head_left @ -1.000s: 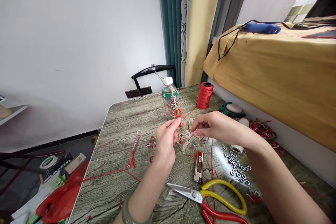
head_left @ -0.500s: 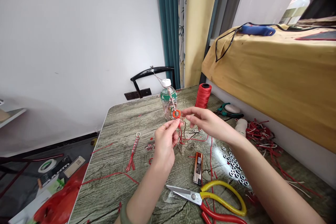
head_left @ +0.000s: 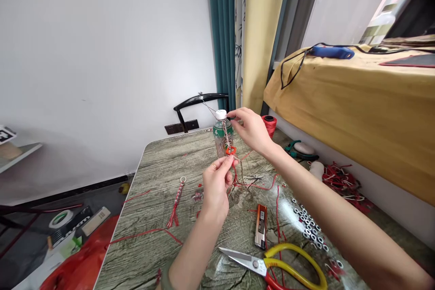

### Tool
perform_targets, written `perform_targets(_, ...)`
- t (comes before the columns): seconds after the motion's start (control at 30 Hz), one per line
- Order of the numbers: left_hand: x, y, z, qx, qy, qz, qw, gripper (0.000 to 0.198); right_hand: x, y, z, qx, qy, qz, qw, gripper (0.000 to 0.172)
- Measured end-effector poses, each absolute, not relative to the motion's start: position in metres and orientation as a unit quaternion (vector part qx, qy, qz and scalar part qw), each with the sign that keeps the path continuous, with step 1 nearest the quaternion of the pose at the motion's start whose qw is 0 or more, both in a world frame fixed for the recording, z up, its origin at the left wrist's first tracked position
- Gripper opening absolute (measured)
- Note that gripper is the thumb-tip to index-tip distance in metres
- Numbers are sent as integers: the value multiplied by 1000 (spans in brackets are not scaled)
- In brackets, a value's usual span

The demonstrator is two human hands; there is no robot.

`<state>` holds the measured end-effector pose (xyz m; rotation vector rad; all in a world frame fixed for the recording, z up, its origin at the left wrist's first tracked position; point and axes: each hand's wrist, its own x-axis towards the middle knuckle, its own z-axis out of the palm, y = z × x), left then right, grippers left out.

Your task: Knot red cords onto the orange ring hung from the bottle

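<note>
Left hand pinches red cord just below orange ring; right hand, fingers parted, beside bottle.

The worktop is showing rough-looking wood grain. Toward its far edge, a bottle is gleaming in smooth, clear plastic. In from its left edge, scissors are pairing metal blades with glossy handles. Beyond its right edge, yellow cloth is hanging matt.
</note>
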<state>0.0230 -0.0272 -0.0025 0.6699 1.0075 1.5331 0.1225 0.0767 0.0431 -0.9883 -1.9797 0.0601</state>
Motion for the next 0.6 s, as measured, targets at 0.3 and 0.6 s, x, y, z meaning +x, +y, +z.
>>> perform_targets(0.3,15,-12,10,283,409,685,532,18,119,81,49,-355,-859,-59,365,19)
perform_targets(0.6,12,-1,5,288,419,689,517,20,116,86,34,-380,-842,-1,383,11)
